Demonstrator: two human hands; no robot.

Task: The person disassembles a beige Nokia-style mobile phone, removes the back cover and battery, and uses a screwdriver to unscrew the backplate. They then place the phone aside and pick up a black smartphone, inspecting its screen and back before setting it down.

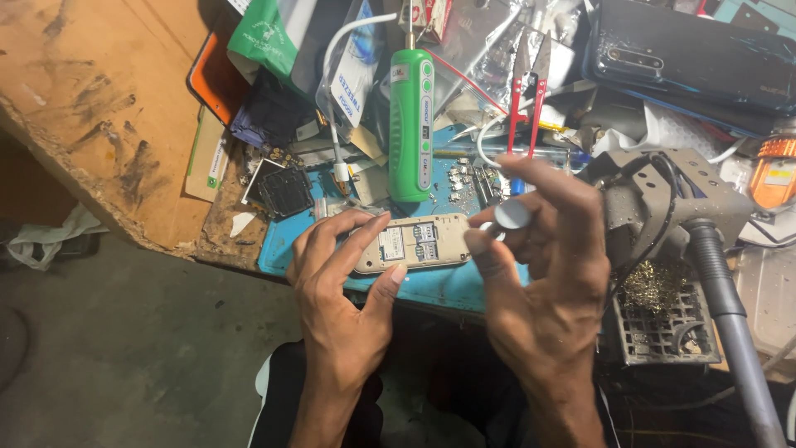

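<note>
My left hand (340, 282) grips the left end of a small beige phone (414, 243) that lies back-up and opened on a blue mat (431, 286), its card slots showing. My right hand (543, 274) hovers just right of the phone, thumb and fingers pinched on a small round white-grey cap-like object (512, 214). What the round object is I cannot tell.
A green electric screwdriver (411, 124) lies behind the phone. Red-handled snips (528, 91) lie to its right, and a dark phone (688, 54) at the far right. A grey stand with a hose (713, 249) and a grate (663, 319) crowd the right. Bare worn wood (108, 108) lies left.
</note>
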